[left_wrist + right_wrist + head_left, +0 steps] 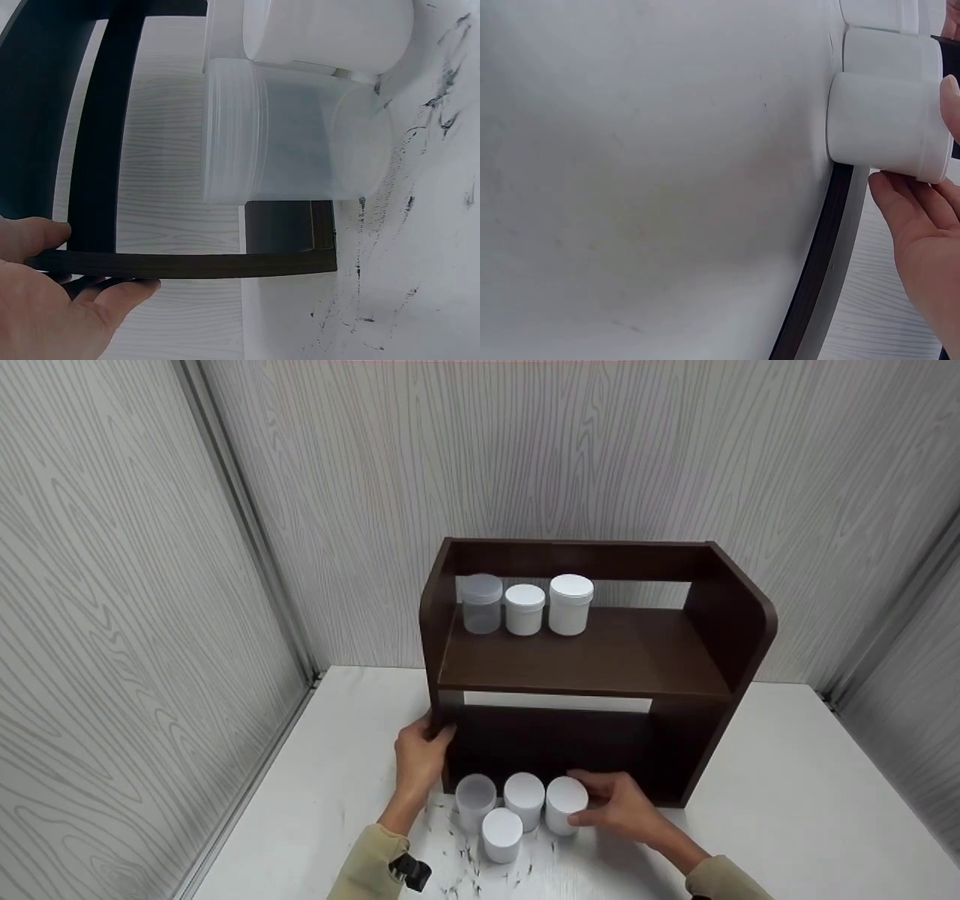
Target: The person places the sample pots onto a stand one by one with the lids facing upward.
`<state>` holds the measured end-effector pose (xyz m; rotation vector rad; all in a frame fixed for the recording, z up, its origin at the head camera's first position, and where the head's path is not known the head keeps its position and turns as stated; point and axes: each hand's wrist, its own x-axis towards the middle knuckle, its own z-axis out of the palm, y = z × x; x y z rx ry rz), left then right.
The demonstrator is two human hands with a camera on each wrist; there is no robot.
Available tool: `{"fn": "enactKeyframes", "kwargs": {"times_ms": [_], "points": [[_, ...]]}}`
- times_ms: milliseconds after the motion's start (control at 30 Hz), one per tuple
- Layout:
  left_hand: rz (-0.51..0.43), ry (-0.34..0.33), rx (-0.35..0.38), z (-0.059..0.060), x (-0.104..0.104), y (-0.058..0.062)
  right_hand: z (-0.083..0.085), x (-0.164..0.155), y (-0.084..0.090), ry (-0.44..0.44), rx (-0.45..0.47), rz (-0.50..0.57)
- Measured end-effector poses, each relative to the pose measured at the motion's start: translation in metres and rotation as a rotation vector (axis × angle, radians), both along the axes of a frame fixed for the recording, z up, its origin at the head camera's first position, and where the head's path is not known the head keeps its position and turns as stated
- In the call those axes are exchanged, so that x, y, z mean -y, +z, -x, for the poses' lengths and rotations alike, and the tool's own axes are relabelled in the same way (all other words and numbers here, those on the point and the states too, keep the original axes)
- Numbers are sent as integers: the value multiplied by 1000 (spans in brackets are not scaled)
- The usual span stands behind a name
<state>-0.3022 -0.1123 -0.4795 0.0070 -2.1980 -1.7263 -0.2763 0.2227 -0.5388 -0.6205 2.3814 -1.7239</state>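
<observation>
A dark brown two-tier shelf [600,660] stands on the white table [787,810]. My left hand [435,731] grips its left side panel, whose edge [187,264] runs between the thumb and fingers of my left hand [52,300]. My right hand [579,797] holds a white jar [565,804] at the shelf's lower front, the same white jar [885,124] seen with fingers [915,210] beneath it. Beside it stand a white jar [523,797] and a translucent jar [475,801], with another white jar [502,834] in front. The translucent jar [292,135] fills the left wrist view.
On the upper tier stand a translucent jar [481,604] and two white jars [524,610], [571,604], at the left. Grey wood-grain walls [112,585] close in the table at the back and on both sides. Dark scuff marks [457,862] spot the table near the front.
</observation>
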Motion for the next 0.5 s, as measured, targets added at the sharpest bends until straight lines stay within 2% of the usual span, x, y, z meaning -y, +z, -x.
{"fn": "enactKeyframes", "kwargs": {"times_ms": [500], "points": [[-10, 4, 6, 1, 0, 0, 0, -1, -2, -2, 2, -16]]}}
